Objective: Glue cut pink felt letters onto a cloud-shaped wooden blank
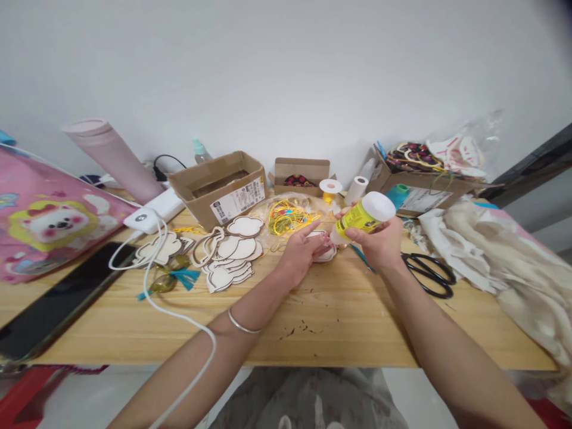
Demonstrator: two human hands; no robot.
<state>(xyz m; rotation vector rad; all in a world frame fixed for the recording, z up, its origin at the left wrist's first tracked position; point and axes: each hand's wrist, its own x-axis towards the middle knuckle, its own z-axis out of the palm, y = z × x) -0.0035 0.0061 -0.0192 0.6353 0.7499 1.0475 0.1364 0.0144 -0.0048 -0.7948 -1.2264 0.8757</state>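
Note:
My right hand (pixel 379 241) is wrapped round a yellow bottle with a white base (pixel 364 217), tilted with its narrow end down to the left. My left hand (pixel 301 253) is beside that end, its fingertips over a pale cut-out piece (pixel 326 253) on the table. Whether the left fingers grip the piece is hard to tell. Just behind the hands lies a clear bag of yellow and green cords (pixel 286 219). Pale flat cut-outs (pixel 232 253) are piled left of my left hand.
Black scissors (pixel 431 274) and crumpled cloth (pixel 504 256) are on the right. Cardboard boxes (pixel 223 193) and spools (pixel 330 189) stand behind. A phone (pixel 58 298) and pink bag (pixel 58 220) are left; a white cable (pixel 187 322) crosses my left forearm.

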